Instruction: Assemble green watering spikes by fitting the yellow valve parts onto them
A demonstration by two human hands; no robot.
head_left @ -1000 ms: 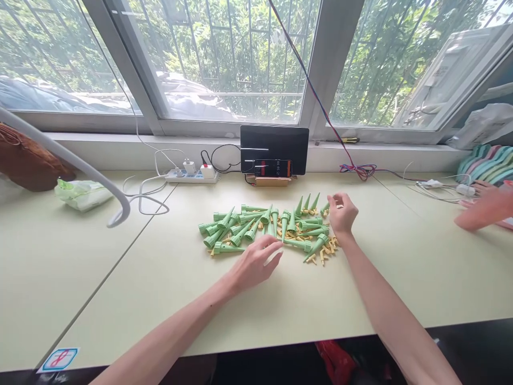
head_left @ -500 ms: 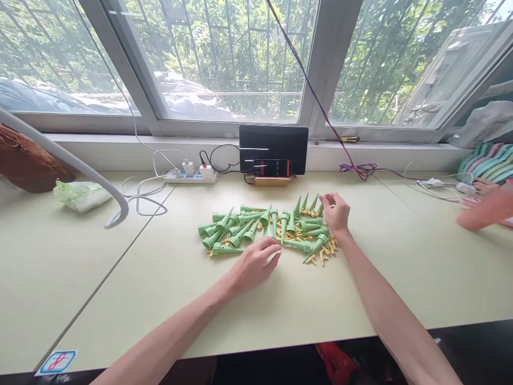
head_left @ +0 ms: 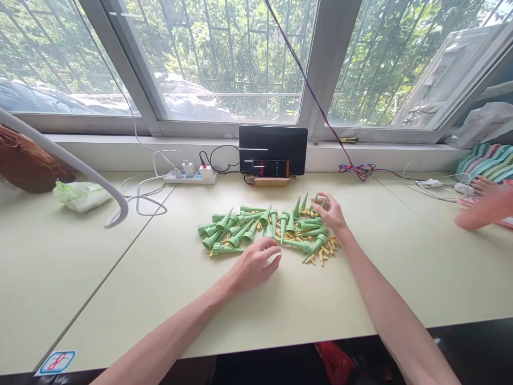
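A heap of green plastic watering spikes (head_left: 240, 230), hollow cones with ribbed collars, lies on the table. Small yellow T-shaped pieces (head_left: 321, 256) are scattered under and beside them. At the far right of the heap, several spikes stand point up, including an upright green spike (head_left: 297, 206). My right hand (head_left: 332, 213) is beside the rightmost standing spikes, thumb and fingers apart around them; contact is hard to make out. My left hand (head_left: 258, 262) hovers or rests at the heap's near edge, fingers loosely bent, thumb apart, with nothing visible in it.
Behind the heap, a phone (head_left: 272, 169) leans on a black tablet (head_left: 273, 141). A power strip (head_left: 191, 176) with white cables lies left of them. Bundled wires (head_left: 357, 170) lie at right. A white curved tube (head_left: 116, 203) reaches in from the left. Another person's hand (head_left: 483, 186) shows far right.
My right hand's fingers have spread from a pinch and shifted slightly left and down, showing more of the standing spikes. My left hand has stayed almost still.
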